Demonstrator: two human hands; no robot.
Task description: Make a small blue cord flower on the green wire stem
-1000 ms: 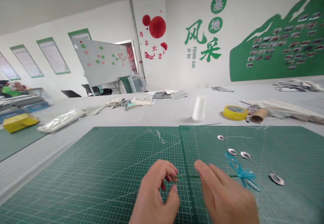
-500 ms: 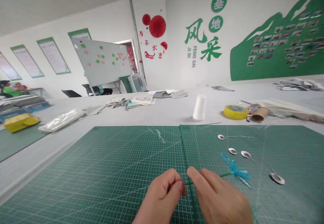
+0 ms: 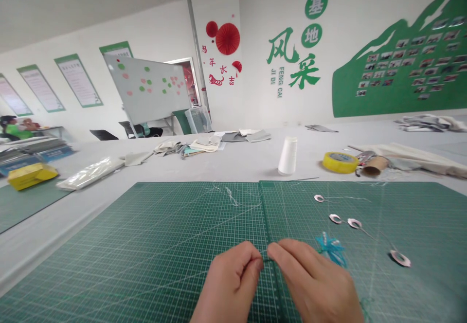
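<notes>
- Compared with the earlier pictures, we see the blue flower [image 3: 331, 251] is turned and has come left, closer behind the right hand [image 3: 319, 279].
- The left hand [image 3: 233, 277], looser one second ago, is now pinched closed on the green stem [image 3: 267, 260]; a short piece shows between both hands.
- The right hand covers the stem; its inner fingers are hidden, so we cannot tell how firmly it grasps.
- We judge that the work on the stem is in progress and not finished.
- On the right of the green mat [image 3: 146, 245] lie paper rings [image 3: 354, 224] with threads; these could perhaps catch the flower.
- Farther, on the table [image 3: 241, 162], we see a white spool [image 3: 287, 156] and yellow tape [image 3: 340, 162], both out of the way.
</notes>
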